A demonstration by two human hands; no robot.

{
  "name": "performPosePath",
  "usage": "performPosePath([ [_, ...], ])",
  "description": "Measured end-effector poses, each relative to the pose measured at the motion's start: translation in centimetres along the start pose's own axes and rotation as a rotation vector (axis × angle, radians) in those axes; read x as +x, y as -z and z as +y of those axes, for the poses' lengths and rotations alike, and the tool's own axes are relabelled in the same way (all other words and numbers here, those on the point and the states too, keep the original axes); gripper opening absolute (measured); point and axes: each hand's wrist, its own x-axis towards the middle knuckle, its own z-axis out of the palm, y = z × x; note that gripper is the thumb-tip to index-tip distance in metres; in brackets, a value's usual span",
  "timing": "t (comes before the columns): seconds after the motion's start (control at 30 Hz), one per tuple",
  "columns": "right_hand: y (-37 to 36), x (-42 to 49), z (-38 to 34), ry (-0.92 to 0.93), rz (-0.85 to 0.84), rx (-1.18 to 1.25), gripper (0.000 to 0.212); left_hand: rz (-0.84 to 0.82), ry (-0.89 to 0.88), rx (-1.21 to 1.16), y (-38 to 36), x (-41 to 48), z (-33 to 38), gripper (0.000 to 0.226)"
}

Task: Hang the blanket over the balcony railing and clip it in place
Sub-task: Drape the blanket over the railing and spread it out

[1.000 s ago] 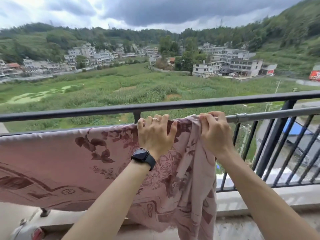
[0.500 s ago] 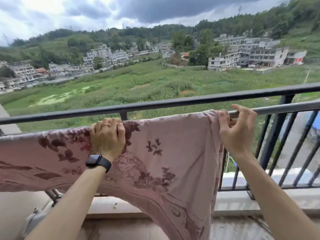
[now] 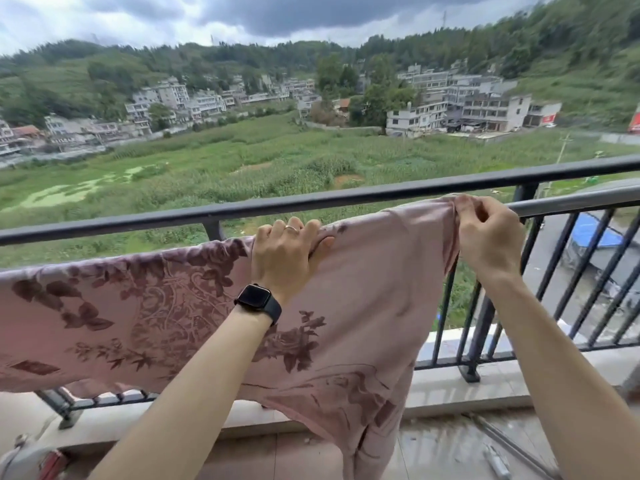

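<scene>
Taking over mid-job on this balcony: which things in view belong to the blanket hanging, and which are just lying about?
In the job: pink blanket, silver rail it drapes over, left hand, right hand. No clip visible.

Lying about: metal rods on the floor, red-and-grey object at lower left, black top railing.

You stand on a balcony with a pale tiled floor [image 3: 450, 448] and a low concrete curb [image 3: 519, 382] at its outer edge. Beyond lies a wide green field [image 3: 242, 168], then pale multi-storey buildings [image 3: 485, 109] under wooded hills [image 3: 571, 46]. Dark grey clouds [image 3: 294, 12] fill the sky above you; the daylight is flat.
</scene>
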Motion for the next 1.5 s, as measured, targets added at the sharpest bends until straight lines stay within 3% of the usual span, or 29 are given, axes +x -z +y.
performPosePath([
  [0.07, -0.4, 0.0, 1.0, -0.069, 0.019, -0.011, 0.040, 0.039, 0.005, 0.009, -0.2, 0.0, 0.1, 0.041],
  [0.17, -1.1, -1.4, 2.5, -0.148, -0.083, -0.002, 0.047, 0.064, -0.001, 0.014, -0.4, -0.2, 0.2, 0.038],
  [0.3, -0.4, -1.5, 3.4, -0.198, -0.267, 0.213, 0.051, 0.036, -0.020, 0.017, -0.1, -0.4, -0.3, 0.039],
  [0.37, 0.2, -1.4, 3.5, -0.186, -0.374, 0.229, 0.040, 0.025, -0.014, 0.019, -0.1, -0.5, -0.2, 0.040],
  [0.43, 1.0, -1.4, 3.2, -0.137, -0.423, 0.212, 0.013, 0.021, -0.004, 0.020, 0.0, -0.4, 0.0, 0.040],
  [0.53, 2.9, 0.4, 3.5, 0.010, -0.285, 0.093, 0.013, 0.016, -0.022, 0.023, 0.2, -0.2, -0.2, 0.044],
  [0.6, 4.3, 2.2, 3.3, 0.017, -0.194, 0.149, 0.017, -0.004, -0.035, 0.023, 0.2, -0.4, -0.4, 0.048],
  [0.7, 4.9, 3.6, 3.7, -0.059, -0.187, 0.259, 0.015, -0.061, -0.019, 0.003, 0.5, -0.2, -0.4, 0.052],
  [0.83, 5.4, 3.1, 7.0, -0.065, -0.389, 0.221, 0.022, -0.098, 0.107, -0.084, 1.3, -0.5, 0.7, 0.053],
  [0.97, 7.1, 3.6, 8.7, -0.071, -0.645, 0.434, 0.009, 0.092, 0.395, -0.136, 4.6, -2.3, 9.6, 0.045],
  [1.03, 7.4, 3.9, 8.1, -0.080, -0.771, 0.517, 0.017, -0.073, 0.351, -0.223, 6.4, -2.2, 17.6, 0.060],
  [1.1, 7.5, 4.4, 7.1, -0.057, -0.955, 0.597, 0.035, -0.292, 0.369, -0.143, 7.1, -1.1, 23.8, 0.077],
  [1.13, 7.6, 4.7, 6.7, -0.020, -1.025, 0.602, 0.046, -0.365, 0.421, -0.116, 7.1, -0.1, 25.4, 0.072],
  [1.2, 7.5, 5.5, 6.7, 0.109, -1.025, 0.519, 0.055, -0.464, 0.525, -0.180, 7.0, 1.8, 25.3, 0.040],
  [1.27, 6.9, 7.0, 7.3, 0.386, -0.751, 0.202, 0.039, -0.502, 0.637, -0.391, 7.5, 2.3, 23.2, 0.014],
  [1.33, 6.1, 8.3, 7.7, 0.627, -0.475, -0.147, 0.037, -0.463, 0.768, -0.627, 9.2, 2.4, 20.6, 0.009],
  [1.43, 4.4, 9.7, 6.8, 0.679, -0.544, -0.371, 0.061, -0.475, 0.847, -0.909, 11.3, 3.5, 17.4, 0.014],
  [1.5, 3.3, 10.5, 5.9, 0.714, -0.665, -0.452, 0.054, -0.454, 0.921, -1.044, 12.6, 4.2, 16.1, 0.033],
])
